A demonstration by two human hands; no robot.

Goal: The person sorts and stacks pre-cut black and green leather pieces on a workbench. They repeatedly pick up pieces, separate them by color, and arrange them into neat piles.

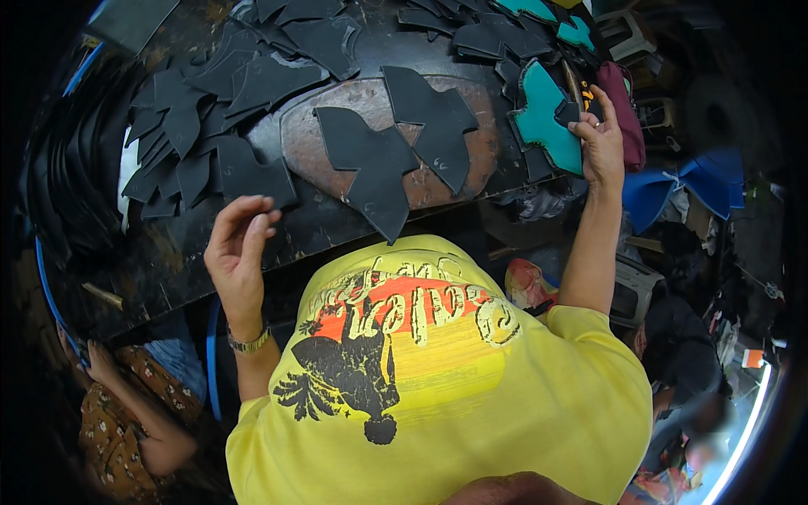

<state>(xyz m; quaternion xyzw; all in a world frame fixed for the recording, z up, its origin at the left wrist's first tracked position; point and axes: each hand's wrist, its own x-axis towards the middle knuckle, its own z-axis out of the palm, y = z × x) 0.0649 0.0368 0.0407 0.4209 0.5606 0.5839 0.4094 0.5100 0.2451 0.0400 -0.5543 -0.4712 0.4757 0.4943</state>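
Observation:
My left hand [240, 252], a watch on its wrist, hovers off the table's front edge with fingers half curled and nothing visible in them. It is nearest to a black cut sheet piece [252, 172]. Farther right, my right hand [603, 139] is at the teal cut pieces [540, 109], its thumb and fingers closed on a small black piece [568, 113] over the teal. Two black curved pieces lie in front of me: one [366, 160] overhangs the table edge, and another [433, 122] is behind it to the right.
Overlapping black pieces [177, 109] cover the left of the dark table [168, 269]. Curved black sheets [71, 168] are stacked at far left. A worn brown board [307, 139] lies under the middle pieces. A maroon pouch [621, 118] borders the right side. Another person's arm [139, 412] shows at lower left.

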